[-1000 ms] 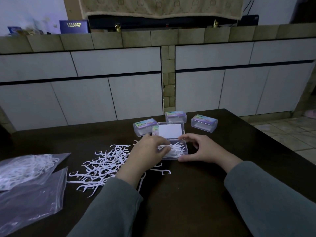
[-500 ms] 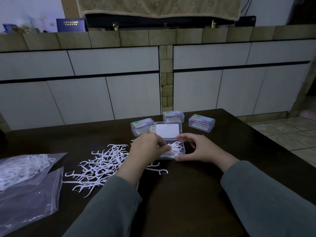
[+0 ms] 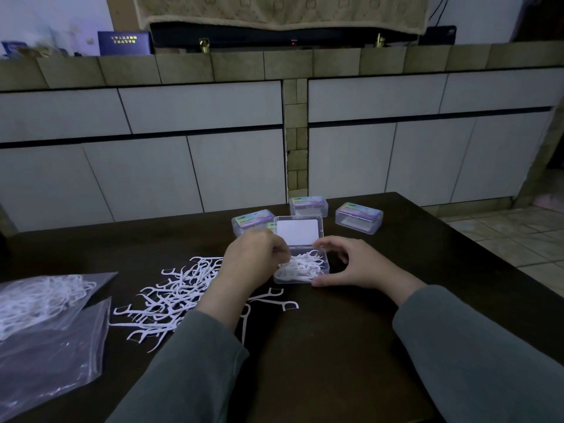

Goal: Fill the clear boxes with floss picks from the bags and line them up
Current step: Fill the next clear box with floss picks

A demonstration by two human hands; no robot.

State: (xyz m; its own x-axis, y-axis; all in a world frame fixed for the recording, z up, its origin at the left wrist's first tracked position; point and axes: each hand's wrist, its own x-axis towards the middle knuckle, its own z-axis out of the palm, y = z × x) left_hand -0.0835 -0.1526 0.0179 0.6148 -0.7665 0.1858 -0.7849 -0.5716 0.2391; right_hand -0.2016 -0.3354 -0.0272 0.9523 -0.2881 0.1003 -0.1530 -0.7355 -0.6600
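Here, right hand point(image 3: 345, 264) — fingers curled, bracing the open box point(image 3: 302, 267) — steadies it while the left hand point(image 3: 253, 254), its pinch unclear, levels the picks point(image 3: 300, 265).

Left hand point(image 3: 248, 259) raised at the near-left corner of the open clear plastic box point(image 3: 300, 267), back of hand up, fingers curled down and inward toward the thumb; whether anything is pinched cannot be told. Right hand point(image 3: 351, 264) just right of the left one, thumb and curved fingers cupped round the box's right end. Both forearms in grey-green sleeves point(image 3: 476, 355), converging forward.
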